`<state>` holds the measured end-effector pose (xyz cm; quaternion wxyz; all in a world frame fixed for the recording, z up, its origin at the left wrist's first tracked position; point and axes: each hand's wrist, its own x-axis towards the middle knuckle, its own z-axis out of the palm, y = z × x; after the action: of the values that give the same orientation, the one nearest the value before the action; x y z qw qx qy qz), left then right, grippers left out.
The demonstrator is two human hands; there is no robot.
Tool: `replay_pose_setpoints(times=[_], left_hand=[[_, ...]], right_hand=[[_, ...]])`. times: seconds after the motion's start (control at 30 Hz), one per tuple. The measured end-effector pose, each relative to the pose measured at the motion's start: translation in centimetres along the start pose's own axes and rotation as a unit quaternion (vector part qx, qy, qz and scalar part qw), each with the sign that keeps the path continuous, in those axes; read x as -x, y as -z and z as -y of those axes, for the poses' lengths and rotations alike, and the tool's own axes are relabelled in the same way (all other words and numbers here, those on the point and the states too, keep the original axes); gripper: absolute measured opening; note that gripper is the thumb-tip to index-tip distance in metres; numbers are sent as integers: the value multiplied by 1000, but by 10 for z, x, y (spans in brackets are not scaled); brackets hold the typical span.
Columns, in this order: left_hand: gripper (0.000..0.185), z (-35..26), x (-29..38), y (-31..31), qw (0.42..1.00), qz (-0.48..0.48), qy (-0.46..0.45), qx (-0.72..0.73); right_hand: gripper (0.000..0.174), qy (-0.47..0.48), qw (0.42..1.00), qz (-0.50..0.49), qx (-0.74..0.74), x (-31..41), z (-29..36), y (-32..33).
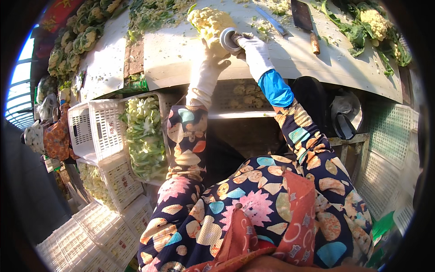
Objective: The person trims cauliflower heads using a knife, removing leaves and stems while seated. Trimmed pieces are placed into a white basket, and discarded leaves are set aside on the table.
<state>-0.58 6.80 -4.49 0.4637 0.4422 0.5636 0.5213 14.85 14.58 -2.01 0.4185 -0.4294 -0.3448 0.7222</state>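
A cauliflower head (211,21) is held over the pale worktop (170,64) by my gloved left hand (212,59), whose fingers lie around its lower side. My gloved right hand (251,47) grips a round metal tool (229,39) shaped like a ring or cup, its rim against or very close to the cauliflower; the working edge is hidden. To the right of my hands lie a long narrow knife blade (272,21) and a cleaver (302,17) with a wooden handle. Cauliflower crumbs are scattered around them.
Leafy cauliflowers (373,23) lie at the worktop's right, more (74,44) at far left. A crate of leaf trimmings (144,136) stands left of me; florets (249,95) lie under the worktop edge. White plastic crates (105,129) are stacked at left. Another person (56,136) works at far left.
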Motion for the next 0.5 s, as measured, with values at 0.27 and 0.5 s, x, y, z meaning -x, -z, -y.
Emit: replay_pose_setpoints(times=[0.27,0.5], left_hand=[[54,16,-1,-2,824,-112,-182,-525],[53,27,-1,6,990,-111,19,90]], right_hand=[[27,7,998,56,1,-10,-28,15],[25,11,997,55,48,0,-16,13]])
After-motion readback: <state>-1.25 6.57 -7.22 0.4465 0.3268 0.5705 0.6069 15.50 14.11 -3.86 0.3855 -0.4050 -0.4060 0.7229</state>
